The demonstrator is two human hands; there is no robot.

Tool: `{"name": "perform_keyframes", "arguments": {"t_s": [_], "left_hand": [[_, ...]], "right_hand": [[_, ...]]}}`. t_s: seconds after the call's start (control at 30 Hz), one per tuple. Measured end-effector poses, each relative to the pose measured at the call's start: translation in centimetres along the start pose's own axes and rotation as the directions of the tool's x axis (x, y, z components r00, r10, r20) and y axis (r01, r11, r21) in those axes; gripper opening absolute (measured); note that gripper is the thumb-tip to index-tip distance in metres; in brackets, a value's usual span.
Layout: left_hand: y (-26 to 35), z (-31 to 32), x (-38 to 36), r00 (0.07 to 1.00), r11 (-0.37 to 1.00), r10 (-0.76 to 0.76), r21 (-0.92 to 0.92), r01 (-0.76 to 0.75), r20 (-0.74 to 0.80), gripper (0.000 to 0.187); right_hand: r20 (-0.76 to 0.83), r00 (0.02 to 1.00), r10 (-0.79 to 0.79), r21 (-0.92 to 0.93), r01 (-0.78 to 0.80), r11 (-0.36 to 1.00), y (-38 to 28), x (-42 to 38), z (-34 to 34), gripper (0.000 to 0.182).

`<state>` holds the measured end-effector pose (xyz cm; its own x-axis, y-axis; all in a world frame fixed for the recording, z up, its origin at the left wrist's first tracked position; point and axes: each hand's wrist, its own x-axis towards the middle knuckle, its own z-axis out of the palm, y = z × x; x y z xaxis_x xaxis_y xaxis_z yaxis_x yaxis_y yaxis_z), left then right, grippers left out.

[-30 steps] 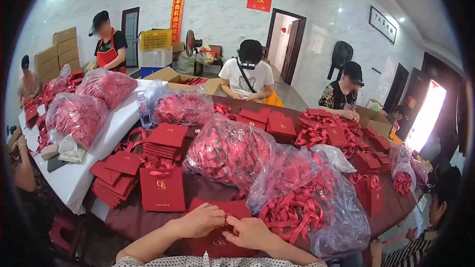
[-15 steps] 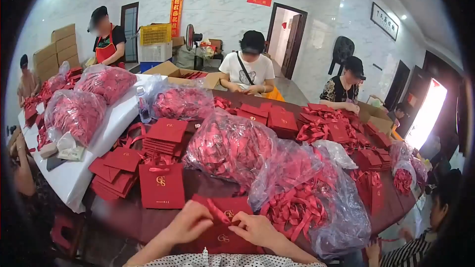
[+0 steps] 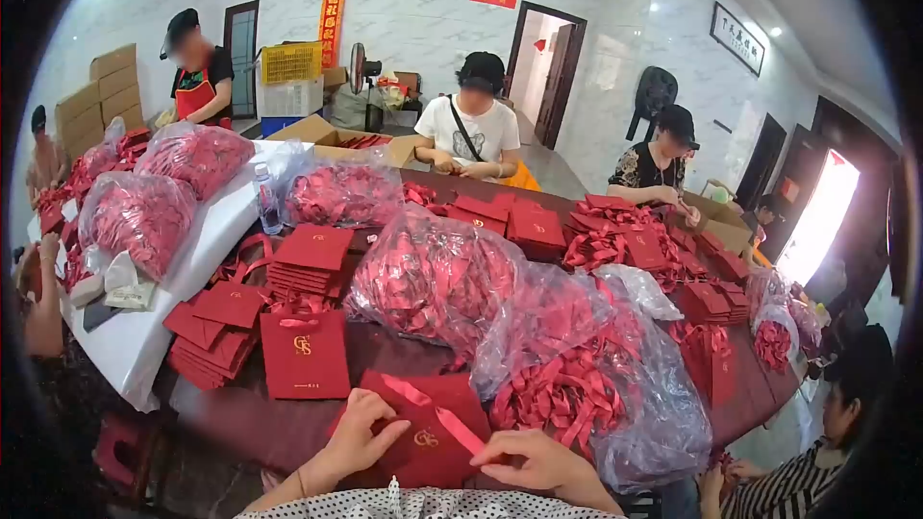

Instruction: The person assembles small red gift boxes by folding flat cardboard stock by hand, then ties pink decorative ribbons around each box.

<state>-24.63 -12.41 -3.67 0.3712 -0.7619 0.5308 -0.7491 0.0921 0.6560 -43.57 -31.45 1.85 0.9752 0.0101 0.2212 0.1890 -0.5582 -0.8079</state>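
A red paper gift bag (image 3: 423,461) with a gold logo lies in front of me at the table's near edge. My left hand (image 3: 358,432) is curled at the bag's left side, thumb over its front. A red ribbon (image 3: 456,426) runs slantwise across the upper part of the bag. Its lower right end is pinched between the thumb and fingers of my right hand (image 3: 538,463). Just beyond my left hand, another red gift bag (image 3: 306,365) with the same logo lies face up. To the right is an open plastic bag of red ribbons (image 3: 567,404).
Stacked red bags (image 3: 216,332) lie at the left, beside a white-covered table (image 3: 130,346). A large clear sack of ribbons (image 3: 433,274) fills the middle. A water bottle (image 3: 266,200) stands behind. Several people work around the table, one in a striped top (image 3: 793,485) at right.
My right hand has moved right and down with the ribbon end, and the ribbon is now stretched out across the bag. My left hand has shifted slightly left. The whole view has shifted a little.
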Motion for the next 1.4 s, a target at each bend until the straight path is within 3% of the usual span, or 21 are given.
{"name": "perform_keyframes", "arguments": {"t_s": [0.1, 0.17, 0.23, 0.3, 0.37, 0.4, 0.47, 0.53, 0.57, 0.63, 0.73, 0.77, 0.8, 0.87, 0.9, 0.93, 1.0, 1.13, 1.2, 1.3, 1.4], "left_hand": [[0.4, -0.2, 0.6, 0.995, 0.998, -0.067, -0.001, 0.067, -0.075, 0.021], [0.4, -0.3, 0.7, 0.987, 0.992, -0.121, 0.002, 0.122, -0.105, 0.023], [0.7, -0.5, 0.7, 0.981, 0.984, -0.179, -0.027, 0.177, -0.076, 0.024], [0.8, -0.5, 0.8, 0.971, 0.971, -0.236, -0.055, 0.234, -0.043, 0.025], [0.7, -0.3, 0.8, 0.973, 0.973, -0.229, -0.030, 0.229, -0.008, 0.026], [0.7, -0.3, 0.8, 0.973, 0.973, -0.230, -0.030, 0.230, -0.008, 0.026], [0.7, -0.2, 1.0, 0.976, 0.975, -0.219, -0.047, 0.218, 0.004, 0.026], [1.1, 0.2, 1.2, 0.991, 0.991, -0.118, 0.063, 0.122, -0.059, 0.026], [1.4, 0.4, 1.3, 0.994, 0.984, -0.009, 0.176, 0.029, -0.110, 0.027], [1.8, 1.2, 1.4, 0.993, 0.976, 0.028, 0.216, -0.002, -0.119, 0.026], [1.7, 2.0, 0.8, 0.991, 0.960, 0.095, 0.273, -0.066, -0.093, 0.025], [1.6, 2.1, 0.7, 0.991, 0.960, 0.095, 0.273, -0.066, -0.093, 0.025], [1.5, 2.1, 0.6, 0.999, 0.992, -0.010, 0.127, 0.015, -0.037, 0.024], [1.0, 1.8, 0.2, 0.977, 0.969, -0.176, -0.154, 0.194, 0.124, 0.019], [0.8, 1.6, 0.2, 0.977, 0.969, -0.176, -0.153, 0.193, 0.118, 0.019], [0.5, 1.4, 0.1, 0.968, 0.947, -0.188, -0.233, 0.224, 0.165, 0.017], [0.2, 1.2, -0.1, 0.954, 0.911, -0.205, -0.312, 0.268, 0.219, 0.016], [-0.2, 0.4, 0.3, 0.932, 0.858, -0.089, -0.448, 0.251, 0.351, 0.014], [-0.9, 0.6, 0.2, 0.891, 0.937, 0.012, -0.316, 0.147, 0.453, 0.015], [-0.6, 1.2, 0.1, 0.962, 0.913, -0.023, -0.386, 0.131, 0.271, 0.015], [-0.5, 1.3, 1.1, 0.978, 0.946, -0.067, -0.299, 0.125, 0.196, 0.009]], "right_hand": [[0.060, 0.995, -0.077, 0.128, 0.069, 0.989, -0.7, -1.5, -1.7, 0.017], [0.079, 0.997, 0.009, 0.139, -0.020, 0.990, -2.4, -2.6, -3.2, 0.014], [-0.008, 0.986, 0.169, 0.379, -0.153, 0.912, -2.6, -3.8, -3.6, 0.014], [-0.079, 0.984, 0.159, 0.456, -0.106, 0.884, -3.1, -3.9, -3.2, 0.015], [-0.254, 0.957, 0.140, 0.811, 0.132, 0.570, -4.3, -3.5, -2.2, 0.020], [-0.253, 0.957, 0.140, 0.811, 0.131, 0.570, -4.0, -3.3, -2.3, 0.020], [-0.218, 0.974, -0.066, 0.599, 0.187, 0.778, -2.3, -2.6, -2.9, 0.021], [-0.336, 0.904, -0.263, 0.033, 0.291, 0.956, -1.4, -0.8, -2.7, 0.023], [-0.359, 0.877, -0.318, -0.106, 0.300, 0.948, -2.0, 0.4, -2.3, 0.021], [-0.300, 0.879, -0.370, -0.427, 0.223, 0.876, -3.0, 2.3, -0.9, 0.019], [-0.106, 0.934, -0.341, -0.260, 0.304, 0.916, 0.0, 4.5, 2.7, 0.020], [-0.081, 0.966, -0.246, -0.184, 0.228, 0.956, 0.7, 4.8, 3.3, 0.019], [-0.079, 0.966, -0.245, -0.183, 0.228, 0.956, 0.5, 5.0, 4.0, 0.019], [-0.236, 0.963, 0.131, 0.219, -0.079, 0.973, 0.1, 5.4, 4.8, 0.018], [-0.210, 0.965, 0.158, 0.233, -0.107, 0.967, 0.2, 5.2, 4.4, 0.017], [-0.208, 0.966, 0.157, 0.234, -0.106, 0.966, 0.5, 5.3, 4.2, 0.017], [-0.194, 0.980, -0.045, 0.049, 0.055, 0.997, 1.5, 5.4, 4.2, 0.017], [-0.090, 0.984, 0.156, 0.277, -0.125, 0.953, 2.8, 4.9, 4.4, 0.014], [-0.181, 0.951, -0.249, -0.023, 0.249, 0.968, 2.5, 5.1, 3.8, 0.012], [-0.092, 0.989, -0.115, -0.030, 0.113, 0.993, 0.9, 4.7, 3.5, 0.012], [-0.188, 0.979, -0.079, -0.125, 0.055, 0.991, 0.3, 5.0, 3.4, 0.009]]}}
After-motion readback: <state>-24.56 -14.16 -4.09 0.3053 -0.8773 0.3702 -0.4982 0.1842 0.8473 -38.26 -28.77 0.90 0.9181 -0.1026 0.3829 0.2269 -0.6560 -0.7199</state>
